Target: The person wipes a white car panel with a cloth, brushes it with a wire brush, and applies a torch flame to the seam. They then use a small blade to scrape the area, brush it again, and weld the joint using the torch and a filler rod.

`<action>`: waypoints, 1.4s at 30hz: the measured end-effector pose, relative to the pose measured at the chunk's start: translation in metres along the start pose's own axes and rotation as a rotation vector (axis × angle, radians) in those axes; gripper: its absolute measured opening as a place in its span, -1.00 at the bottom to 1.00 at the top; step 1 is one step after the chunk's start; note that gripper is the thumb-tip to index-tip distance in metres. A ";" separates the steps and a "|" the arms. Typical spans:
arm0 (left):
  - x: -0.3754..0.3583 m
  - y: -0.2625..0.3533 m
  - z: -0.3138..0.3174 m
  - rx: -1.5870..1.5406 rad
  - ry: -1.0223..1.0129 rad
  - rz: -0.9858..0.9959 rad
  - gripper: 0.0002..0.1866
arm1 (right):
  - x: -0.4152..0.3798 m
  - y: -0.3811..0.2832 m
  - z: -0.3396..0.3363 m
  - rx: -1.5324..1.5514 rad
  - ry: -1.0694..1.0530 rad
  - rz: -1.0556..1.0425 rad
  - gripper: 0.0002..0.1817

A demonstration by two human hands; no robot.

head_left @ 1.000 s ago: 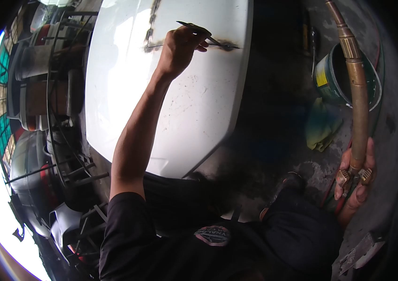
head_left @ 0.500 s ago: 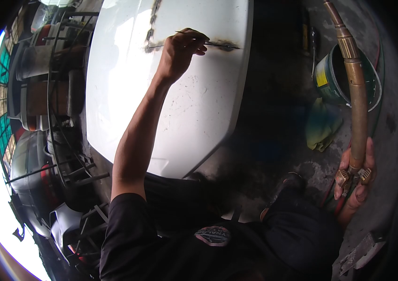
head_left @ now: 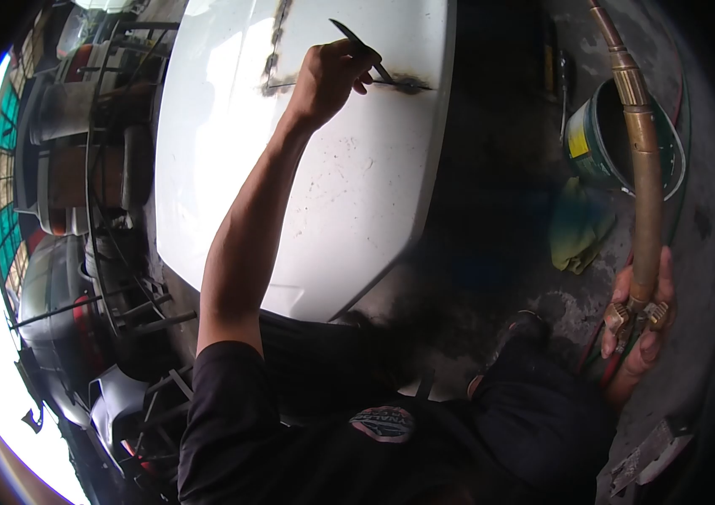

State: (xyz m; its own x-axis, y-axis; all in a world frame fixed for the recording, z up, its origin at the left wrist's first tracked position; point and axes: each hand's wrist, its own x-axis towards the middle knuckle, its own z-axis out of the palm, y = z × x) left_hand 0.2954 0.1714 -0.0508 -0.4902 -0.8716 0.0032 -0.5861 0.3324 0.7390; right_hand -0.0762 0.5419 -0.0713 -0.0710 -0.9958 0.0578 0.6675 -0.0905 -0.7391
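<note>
My left hand (head_left: 330,82) is over a white panel (head_left: 332,202), its fingers pinching a thin dark blade-like tool (head_left: 346,31). The tool slants, its upper end free above the fingers and its lower end right at a cut seam (head_left: 408,85) with brown scorch marks. Another scorched seam (head_left: 272,63) meets this one at a corner farther left. Off to the right, my right hand (head_left: 645,343) is wrapped round the valve end of a brass gas torch (head_left: 645,185). The torch points away from me, and no flame shows at the part in view.
A green bucket (head_left: 586,156) stands on the floor behind the torch, with a yellowish cloth (head_left: 578,231) beside it. Hoses (head_left: 614,364) run from the torch's valves. A metal rack (head_left: 92,168) with car parts lines the left side. My shoe (head_left: 526,324) is on the floor at right.
The blade-like tool has turned in my left hand from lying nearly along the seam to a steep slant, its upper end now raised. My left hand has shifted slightly; my right hand stays put.
</note>
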 end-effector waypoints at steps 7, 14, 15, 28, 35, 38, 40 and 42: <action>0.036 -0.002 -0.001 0.013 -0.004 -0.108 -0.77 | 0.004 -0.002 0.000 -0.009 0.016 -0.018 0.21; 0.067 -0.014 0.006 0.442 -0.007 -0.065 -0.72 | 0.003 -0.001 -0.001 -0.022 0.086 -0.046 0.20; 0.069 -0.016 0.008 0.586 0.012 0.022 -0.72 | 0.004 -0.002 -0.001 -0.012 0.111 -0.047 0.20; 0.054 -0.002 0.019 0.327 0.173 0.037 -0.88 | 0.001 -0.006 -0.009 0.022 0.094 -0.034 0.20; 0.065 -0.007 0.049 0.486 0.163 0.230 -0.91 | 0.000 -0.004 -0.002 -0.025 0.077 -0.065 0.19; 0.061 -0.014 0.044 0.583 0.134 0.371 -0.94 | -0.004 -0.003 -0.001 -0.029 0.091 -0.079 0.20; 0.059 -0.028 0.042 0.611 0.146 0.528 -0.92 | -0.006 -0.003 -0.004 -0.027 0.113 -0.095 0.20; 0.048 -0.017 0.047 0.778 0.102 0.508 -0.88 | -0.003 -0.001 -0.007 0.053 0.095 -0.116 0.20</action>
State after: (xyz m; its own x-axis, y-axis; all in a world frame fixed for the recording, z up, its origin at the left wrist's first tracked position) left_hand 0.2517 0.1410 -0.0945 -0.7687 -0.5709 0.2885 -0.6023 0.7979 -0.0258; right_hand -0.0821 0.5453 -0.0755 -0.2175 -0.9732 0.0753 0.6885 -0.2076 -0.6948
